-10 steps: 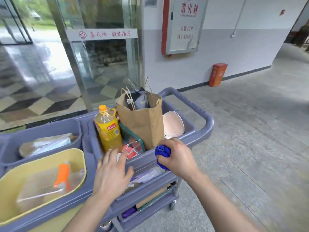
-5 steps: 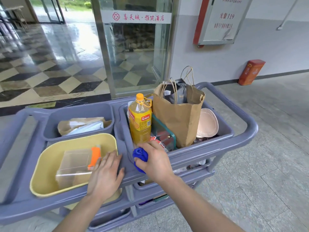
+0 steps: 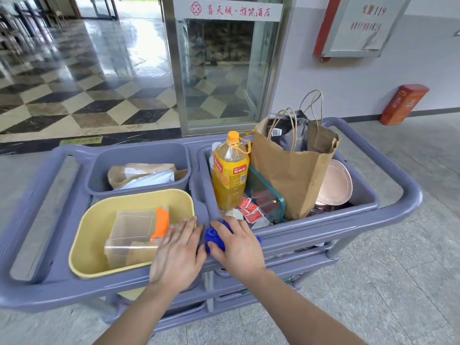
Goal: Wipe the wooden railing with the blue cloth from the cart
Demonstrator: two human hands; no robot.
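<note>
A bunched blue cloth (image 3: 214, 237) lies on the near rim of the grey-purple cart (image 3: 348, 220), between the two front bins. My right hand (image 3: 239, 247) covers it, fingers curled over the cloth and gripping it. Just to its left, my left hand (image 3: 178, 257) rests flat with fingers spread on the cart's front edge, overlapping the corner of the yellow tub (image 3: 92, 235). No wooden railing is in view.
The cart's right bin holds an orange-drink bottle (image 3: 230, 175), a brown paper bag (image 3: 296, 168), red sachets and a pink plate (image 3: 336, 185). A clear box with an orange lid (image 3: 139, 230) sits in the yellow tub. Glass door (image 3: 219, 66) behind; red box (image 3: 403, 104) by the wall.
My right hand has slid left along the cart's front rim with the blue cloth. The left hand moved left with it, and the view swung so that more of the cart shows.
</note>
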